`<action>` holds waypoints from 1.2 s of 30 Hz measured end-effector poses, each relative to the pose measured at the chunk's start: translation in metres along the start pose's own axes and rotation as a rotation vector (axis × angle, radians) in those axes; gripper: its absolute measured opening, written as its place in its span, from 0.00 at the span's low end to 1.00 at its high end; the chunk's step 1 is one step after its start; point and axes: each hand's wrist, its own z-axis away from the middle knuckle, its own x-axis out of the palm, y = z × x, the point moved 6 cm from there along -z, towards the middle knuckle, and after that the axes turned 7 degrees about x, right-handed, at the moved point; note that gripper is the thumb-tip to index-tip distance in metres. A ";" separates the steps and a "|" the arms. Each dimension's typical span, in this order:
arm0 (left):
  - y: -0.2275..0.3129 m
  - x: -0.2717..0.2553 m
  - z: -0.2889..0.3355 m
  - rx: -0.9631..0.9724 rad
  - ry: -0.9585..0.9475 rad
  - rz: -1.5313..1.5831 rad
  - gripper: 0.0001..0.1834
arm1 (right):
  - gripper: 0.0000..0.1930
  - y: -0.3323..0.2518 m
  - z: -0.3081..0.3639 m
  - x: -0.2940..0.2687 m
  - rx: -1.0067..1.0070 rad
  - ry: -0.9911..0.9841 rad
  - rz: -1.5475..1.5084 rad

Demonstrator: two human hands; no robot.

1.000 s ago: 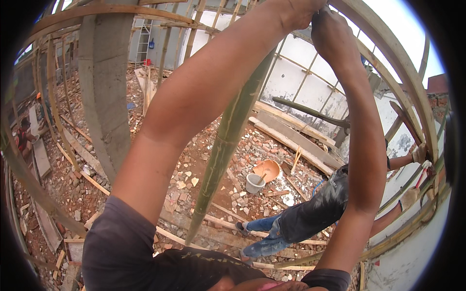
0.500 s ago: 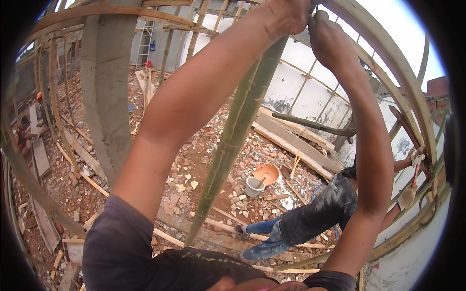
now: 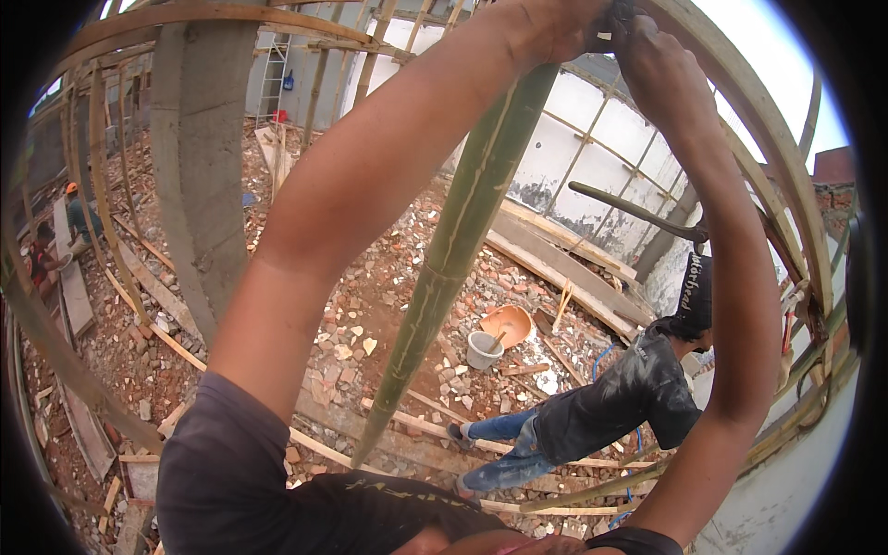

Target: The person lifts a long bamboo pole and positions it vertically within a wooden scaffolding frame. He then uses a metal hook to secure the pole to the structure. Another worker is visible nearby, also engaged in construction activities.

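Both my arms reach up to the top edge of the view. My left hand (image 3: pixel 569 30), partly cut off there, is closed beside the upper part of a thick green bamboo pole (image 3: pixel 453 245). My right hand (image 3: pixel 652 63) is closed right next to it, fingers bent. Something small and dark sits between the hands; what it is I cannot make out. A curved wooden beam (image 3: pixel 740 88) passes just right of my right hand. Behind my right forearm juts a long-handled tool (image 3: pixel 634 208), its far end partly hidden; what holds it up I cannot tell.
Below on the rubble, a co-worker (image 3: pixel 592 407) in a dark shirt and cap stands by the right-hand framing. A grey bucket (image 3: pixel 484 351), an orange basin (image 3: pixel 508 325) and planks (image 3: pixel 564 264) lie about. A concrete column (image 3: pixel 199 166) rises at left; other people (image 3: pixel 79 217) work beyond it.
My right hand and forearm have shifted right, and my left hand slightly so. The long-handled tool has moved right and up. The co-worker's capped head now shows left of my right forearm.
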 end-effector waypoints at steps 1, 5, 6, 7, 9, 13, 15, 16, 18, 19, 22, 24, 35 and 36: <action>-0.001 0.007 0.007 0.046 0.021 -0.015 0.20 | 0.13 0.000 0.004 -0.006 -0.026 -0.007 -0.062; -0.008 -0.015 0.003 0.152 0.174 -0.318 0.20 | 0.11 -0.017 0.000 -0.027 -0.121 0.020 -0.250; -0.007 -0.016 0.007 0.170 0.153 -0.308 0.20 | 0.11 -0.019 -0.002 -0.027 -0.139 0.031 -0.267; -0.006 -0.016 0.010 0.188 0.132 -0.298 0.20 | 0.11 -0.020 -0.005 -0.024 -0.129 -0.020 -0.277; -0.013 -0.015 0.010 0.088 0.214 -0.192 0.20 | 0.10 -0.021 -0.009 -0.019 -0.112 -0.129 -0.281; -0.001 -0.007 0.029 0.529 0.017 -0.460 0.19 | 0.15 -0.017 -0.011 -0.017 -0.294 -0.008 -0.443; -0.001 -0.009 0.023 0.282 0.150 -0.200 0.18 | 0.19 -0.003 -0.020 0.004 -0.179 -0.010 -0.569; -0.012 -0.011 0.021 0.033 0.276 0.037 0.18 | 0.20 0.016 -0.024 0.015 -0.007 -0.144 -0.684; -0.011 -0.012 0.013 0.140 0.316 -0.119 0.17 | 0.23 0.055 -0.020 0.012 0.348 -0.422 -0.883; -0.013 -0.012 0.012 0.183 0.333 -0.200 0.21 | 0.24 0.074 -0.026 0.007 0.359 -0.330 -0.883; -0.022 0.020 0.007 0.085 0.337 0.094 0.17 | 0.23 0.124 -0.048 -0.021 0.349 -0.027 -0.764; -0.025 0.020 0.011 0.044 0.389 0.072 0.18 | 0.23 0.084 -0.055 -0.032 0.367 -0.199 -0.641; -0.012 0.005 0.022 0.198 0.519 -0.280 0.21 | 0.19 -0.012 -0.062 -0.039 -0.441 -0.019 -0.674; -0.012 0.009 0.025 0.176 0.503 -0.178 0.21 | 0.19 -0.005 -0.066 -0.031 -0.212 -0.063 -0.813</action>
